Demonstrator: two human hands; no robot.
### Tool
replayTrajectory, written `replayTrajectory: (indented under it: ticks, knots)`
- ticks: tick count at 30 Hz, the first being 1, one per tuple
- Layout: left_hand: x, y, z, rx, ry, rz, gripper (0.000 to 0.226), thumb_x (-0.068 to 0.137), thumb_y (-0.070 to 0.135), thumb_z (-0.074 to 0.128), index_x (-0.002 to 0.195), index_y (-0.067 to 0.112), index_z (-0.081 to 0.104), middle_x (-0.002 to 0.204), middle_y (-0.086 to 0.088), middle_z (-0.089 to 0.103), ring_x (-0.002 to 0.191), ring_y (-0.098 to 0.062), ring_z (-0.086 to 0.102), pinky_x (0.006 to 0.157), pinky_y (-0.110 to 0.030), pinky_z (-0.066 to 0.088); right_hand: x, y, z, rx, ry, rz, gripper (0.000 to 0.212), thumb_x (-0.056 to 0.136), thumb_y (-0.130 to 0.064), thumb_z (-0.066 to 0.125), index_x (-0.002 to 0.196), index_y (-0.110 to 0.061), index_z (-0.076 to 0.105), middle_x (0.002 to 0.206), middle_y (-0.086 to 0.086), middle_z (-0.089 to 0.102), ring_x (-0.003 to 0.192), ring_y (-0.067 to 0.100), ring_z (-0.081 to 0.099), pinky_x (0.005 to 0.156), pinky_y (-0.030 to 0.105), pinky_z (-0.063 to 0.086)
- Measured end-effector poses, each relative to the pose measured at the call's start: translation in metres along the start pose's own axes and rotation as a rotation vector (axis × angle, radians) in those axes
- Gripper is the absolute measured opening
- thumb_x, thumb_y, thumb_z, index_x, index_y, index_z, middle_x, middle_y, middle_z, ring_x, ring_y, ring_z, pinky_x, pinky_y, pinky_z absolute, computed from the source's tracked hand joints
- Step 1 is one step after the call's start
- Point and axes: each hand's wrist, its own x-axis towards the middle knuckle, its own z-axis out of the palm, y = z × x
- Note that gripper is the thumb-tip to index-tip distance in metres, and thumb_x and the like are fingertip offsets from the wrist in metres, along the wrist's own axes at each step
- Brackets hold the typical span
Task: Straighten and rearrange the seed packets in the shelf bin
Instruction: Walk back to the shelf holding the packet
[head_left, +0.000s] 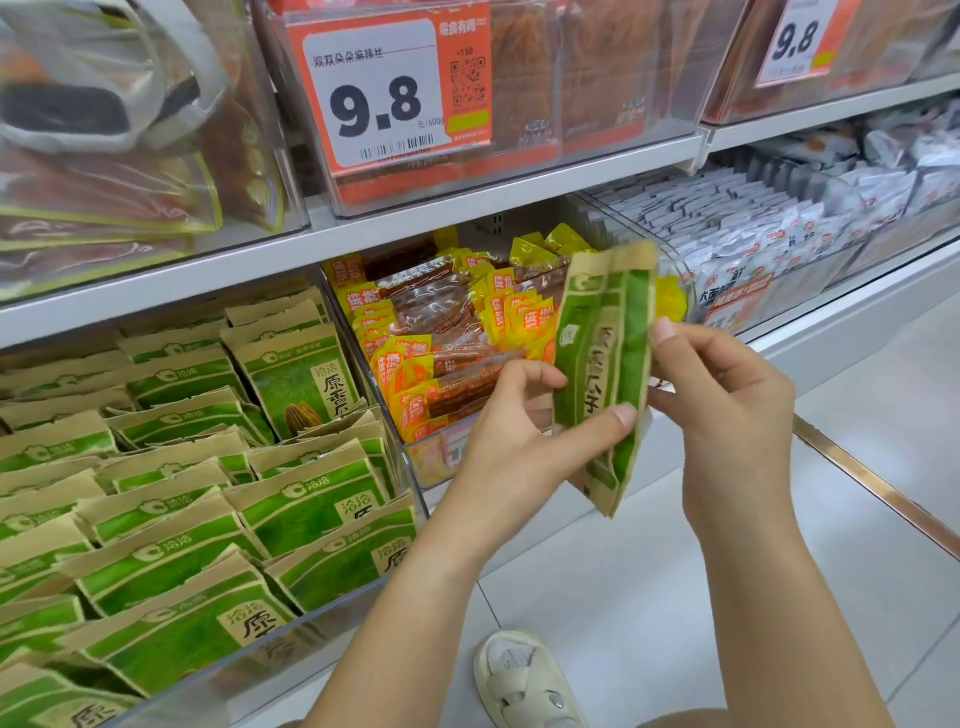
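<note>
Both the left hand (511, 415) and right hand (727, 400) pinch a few seed packets (605, 364) out right of the bin (332, 618), perhaps three. Many packets there lie crooked; most straightening remains.

Seed packets (602, 374) — matt brown kraft-look paper with green printed panels, edges rough-cut. Bin (218, 675): clear smooth plastic, glossy at the front wall. Yellow snack packs (415, 374) — shiny plastic film. Shelf (467, 202): smooth white painted metal. Price tag (387, 88): glossy printed card. Floor (623, 597): pale polished tile. Shoe (524, 680): cream woven-look upper.
</note>
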Motion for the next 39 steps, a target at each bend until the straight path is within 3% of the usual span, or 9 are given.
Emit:
replayTrajectory:
  ticks: [3, 5, 8, 14, 24, 27, 32, 36, 39]
  knots:
    - [0.007, 0.004, -0.002, -0.206, 0.075, -0.013, 0.052, 0.063, 0.042, 0.082, 0.1, 0.017, 0.055, 0.1, 0.001, 0.071, 0.092, -0.015, 0.07, 0.09, -0.039, 0.056, 0.002, -0.001, -0.005, -0.061, -0.223, 0.123, 0.015, 0.077, -0.025, 0.073, 0.087, -0.014, 0.071, 0.081, -0.005, 0.073, 0.079, 0.008, 0.068, 0.073, 0.024, 0.057]
    - [0.009, 0.006, -0.003, -0.294, 0.074, -0.016, 0.046, 0.07, 0.035, 0.083, 0.099, 0.014, 0.054, 0.094, 0.0, 0.072, 0.084, -0.014, 0.07, 0.09, -0.04, 0.056, 0.002, 0.0, -0.007, -0.117, -0.342, 0.196, 0.019, 0.071, -0.032, 0.069, 0.082, -0.016, 0.066, 0.078, -0.008, 0.072, 0.078, 0.007, 0.068, 0.081, 0.026, 0.056]
    - [0.008, 0.007, -0.002, -0.327, 0.065, -0.059, 0.043, 0.073, 0.038, 0.076, 0.101, 0.014, 0.054, 0.109, -0.01, 0.073, 0.1, -0.022, 0.071, 0.093, -0.042, 0.055, 0.002, 0.0, -0.01, -0.153, -0.464, 0.305, 0.023, 0.07, -0.033, 0.07, 0.078, -0.015, 0.058, 0.078, -0.006, 0.069, 0.08, 0.012, 0.066, 0.089, 0.036, 0.052]
    - [0.005, 0.008, -0.001, -0.313, 0.071, -0.056, 0.046, 0.072, 0.042, 0.079, 0.101, 0.015, 0.056, 0.106, -0.008, 0.073, 0.095, -0.016, 0.071, 0.091, -0.037, 0.055, 0.002, 0.001, -0.013, -0.165, -0.513, 0.322, 0.03, 0.072, -0.033, 0.069, 0.088, -0.009, 0.06, 0.084, 0.0, 0.07, 0.083, 0.013, 0.066, 0.093, 0.042, 0.049]
    - [0.004, 0.012, -0.005, -0.349, 0.03, -0.046, 0.038, 0.077, 0.038, 0.072, 0.101, 0.013, 0.057, 0.101, -0.001, 0.075, 0.097, -0.013, 0.071, 0.093, -0.037, 0.053, 0.004, 0.005, -0.01, -0.114, -0.428, 0.247, 0.021, 0.071, -0.025, 0.072, 0.08, -0.011, 0.06, 0.082, 0.002, 0.07, 0.074, 0.008, 0.065, 0.068, 0.012, 0.047]
    - [0.003, 0.014, -0.004, -0.369, 0.033, -0.042, 0.033, 0.086, 0.029, 0.065, 0.111, 0.01, 0.058, 0.104, -0.002, 0.075, 0.096, -0.014, 0.072, 0.089, -0.037, 0.055, 0.004, 0.009, -0.007, -0.211, -0.35, 0.157, 0.029, 0.065, -0.011, 0.086, 0.077, -0.015, 0.06, 0.096, 0.003, 0.069, 0.086, 0.001, 0.064, 0.075, 0.014, 0.05]
    - [0.001, 0.013, -0.003, -0.262, 0.121, 0.02, 0.028, 0.098, 0.023, 0.057, 0.125, 0.017, 0.059, 0.111, 0.002, 0.073, 0.096, -0.012, 0.072, 0.079, -0.033, 0.06, 0.001, 0.015, -0.003, -0.478, -0.343, 0.004, 0.036, 0.054, -0.031, 0.086, 0.08, -0.03, 0.062, 0.12, -0.002, 0.059, 0.119, 0.007, 0.053, 0.101, 0.023, 0.04]
    - [0.004, 0.01, -0.009, -0.207, 0.181, 0.016, 0.023, 0.102, 0.023, 0.05, 0.12, 0.022, 0.063, 0.107, 0.004, 0.074, 0.096, -0.013, 0.072, 0.074, -0.031, 0.059, 0.002, 0.011, -0.001, -0.338, -0.304, 0.088, 0.048, 0.058, -0.041, 0.087, 0.095, -0.025, 0.061, 0.111, -0.006, 0.066, 0.103, -0.001, 0.06, 0.091, 0.023, 0.048]
    - [0.005, 0.007, -0.009, -0.152, 0.199, -0.006, 0.022, 0.104, 0.021, 0.047, 0.115, 0.023, 0.066, 0.108, 0.006, 0.074, 0.102, -0.014, 0.069, 0.091, -0.042, 0.056, 0.003, 0.011, 0.0, -0.261, -0.208, 0.155, 0.06, 0.066, -0.047, 0.069, 0.118, -0.018, 0.06, 0.113, -0.002, 0.068, 0.102, 0.007, 0.065, 0.083, 0.019, 0.05]
